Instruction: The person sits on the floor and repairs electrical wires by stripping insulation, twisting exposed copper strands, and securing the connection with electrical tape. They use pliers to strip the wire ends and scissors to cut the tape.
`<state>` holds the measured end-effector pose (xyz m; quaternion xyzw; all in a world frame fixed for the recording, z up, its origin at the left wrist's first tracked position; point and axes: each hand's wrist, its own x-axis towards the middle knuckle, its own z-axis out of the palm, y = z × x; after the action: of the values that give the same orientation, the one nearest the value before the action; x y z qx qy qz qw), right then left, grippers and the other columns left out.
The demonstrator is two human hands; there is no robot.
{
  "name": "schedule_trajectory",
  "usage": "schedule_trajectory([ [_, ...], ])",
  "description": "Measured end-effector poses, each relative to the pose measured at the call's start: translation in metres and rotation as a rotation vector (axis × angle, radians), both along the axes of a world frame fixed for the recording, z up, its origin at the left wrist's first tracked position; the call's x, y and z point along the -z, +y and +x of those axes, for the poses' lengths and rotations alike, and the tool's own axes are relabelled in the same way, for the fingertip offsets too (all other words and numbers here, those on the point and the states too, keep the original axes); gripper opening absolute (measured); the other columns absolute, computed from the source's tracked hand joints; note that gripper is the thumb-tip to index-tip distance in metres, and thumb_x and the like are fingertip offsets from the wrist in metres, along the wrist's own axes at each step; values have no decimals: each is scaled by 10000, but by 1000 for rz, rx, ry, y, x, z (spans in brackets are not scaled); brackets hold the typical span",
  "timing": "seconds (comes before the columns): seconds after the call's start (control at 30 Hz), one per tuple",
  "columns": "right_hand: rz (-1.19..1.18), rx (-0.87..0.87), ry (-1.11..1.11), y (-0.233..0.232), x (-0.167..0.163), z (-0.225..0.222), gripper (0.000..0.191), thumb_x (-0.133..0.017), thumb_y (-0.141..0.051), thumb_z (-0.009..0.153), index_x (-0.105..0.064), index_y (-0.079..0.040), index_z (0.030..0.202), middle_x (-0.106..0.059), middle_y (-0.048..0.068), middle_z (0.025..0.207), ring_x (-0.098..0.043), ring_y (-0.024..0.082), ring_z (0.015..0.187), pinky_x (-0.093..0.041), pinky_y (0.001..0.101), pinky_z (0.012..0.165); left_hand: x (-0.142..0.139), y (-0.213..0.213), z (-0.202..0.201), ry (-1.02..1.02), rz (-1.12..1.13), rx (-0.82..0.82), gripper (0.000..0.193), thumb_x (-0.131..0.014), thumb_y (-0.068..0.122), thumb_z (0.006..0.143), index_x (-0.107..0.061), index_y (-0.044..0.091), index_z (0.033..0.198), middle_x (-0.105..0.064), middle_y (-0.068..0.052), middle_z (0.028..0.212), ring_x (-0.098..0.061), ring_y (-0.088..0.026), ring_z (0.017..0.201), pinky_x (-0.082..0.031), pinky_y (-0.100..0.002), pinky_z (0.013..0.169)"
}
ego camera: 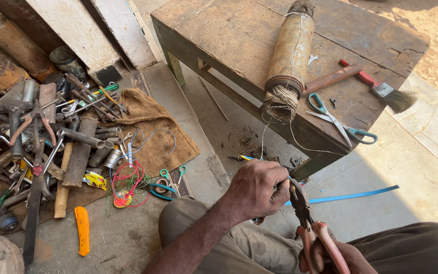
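Head view: below the wooden bench (229, 35), my right hand (330, 256) grips red-handled pliers (305, 213); my left hand (257, 190) is closed, perhaps pinching thin wire.

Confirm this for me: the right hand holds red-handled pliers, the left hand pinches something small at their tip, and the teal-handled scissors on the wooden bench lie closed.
Not quite. In the head view the scissors on the wooden bench lie open, blades spread, not closed. The rest stands: the right hand holds the red-handled pliers, and the left hand pinches something small at their tip.
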<state>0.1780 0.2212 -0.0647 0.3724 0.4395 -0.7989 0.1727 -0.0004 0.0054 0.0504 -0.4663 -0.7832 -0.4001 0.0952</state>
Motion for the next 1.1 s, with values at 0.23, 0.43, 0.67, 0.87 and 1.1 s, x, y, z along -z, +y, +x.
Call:
schedule_trajectory([
  [0.23, 674, -21, 675, -95, -4, -19, 327, -623, 26, 807, -607, 31, 1134, -617, 113, 936, -646, 153, 699, -542, 245, 606, 21, 30, 3, -610, 195, -127, 251, -603, 171, 918, -598, 59, 694, -554, -13, 563, -557, -111, 507, -442, -324, 471],
  [0.43, 907, 463, 898, -149, -4, -150, 211, -602, 16, 930, -556, 6, 1136, -525, 116, 1034, -521, 226, 938, -483, 307, 862, 32, 42, -25, -1261, 489, -2, 275, -613, 158, 952, -580, 59, 698, -539, 29, 609, -495, -66, 513, -385, -265, 438],
  [0.67, -66, -161, 598, -91, 5, -28, 412, -615, -82, 844, -550, 7, 1240, -662, 143, 1097, -693, 283, 1039, -556, 414, 876, 24, 7, -52, -341, 85, 66, 232, -594, 180, 932, -611, 32, 753, -635, -69, 681, -647, -181, 611, -529, -385, 575],
  [0.87, -455, -214, 582, -21, -38, 23, 648, -709, -268, 840, -484, 76, 1341, -657, 216, 1149, -677, 347, 1114, -521, 443, 978, 26, -11, -37, -210, -20, 286, 180, -625, 161, 921, -607, 4, 833, -609, -120, 771, -645, -293, 737, -520, -419, 697],
  [1.1, -621, -493, 418, 34, -76, 7, 833, -817, -325, 775, -425, 183, 1307, -639, 310, 1222, -648, 403, 1209, -488, 460, 1082, 16, -21, -34, -239, -88, 449, 141, -645, 143, 892, -624, 6, 863, -598, -112, 794, -637, -307, 761, -506, -435, 698],
])
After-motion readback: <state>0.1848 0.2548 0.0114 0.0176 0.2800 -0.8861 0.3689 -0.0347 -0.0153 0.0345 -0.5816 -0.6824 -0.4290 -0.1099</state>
